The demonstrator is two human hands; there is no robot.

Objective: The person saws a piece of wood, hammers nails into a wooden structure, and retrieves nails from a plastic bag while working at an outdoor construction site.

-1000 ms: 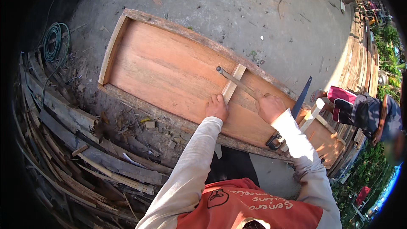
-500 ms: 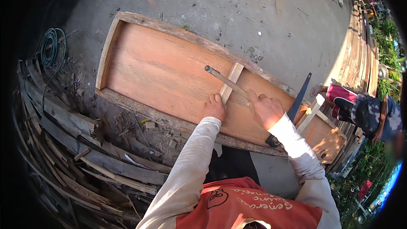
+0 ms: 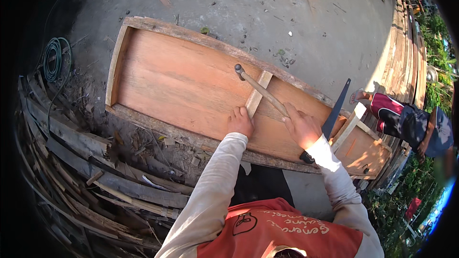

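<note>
Here, a wooden-handled hammer with dark head.

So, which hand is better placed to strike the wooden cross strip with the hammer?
The right hand: it already grips the hammer by its handle, with the head raised over the cross strip. The left hand is pressed at the strip's near end.

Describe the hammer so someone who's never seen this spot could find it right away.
Find the long shallow wooden box on the concrete ground. Across its middle runs a pale wooden crosspiece; the hammer slants above it, held in the right hand. Unlike the flat dark saw nearby, it has a round wooden handle and small metal head.
</note>
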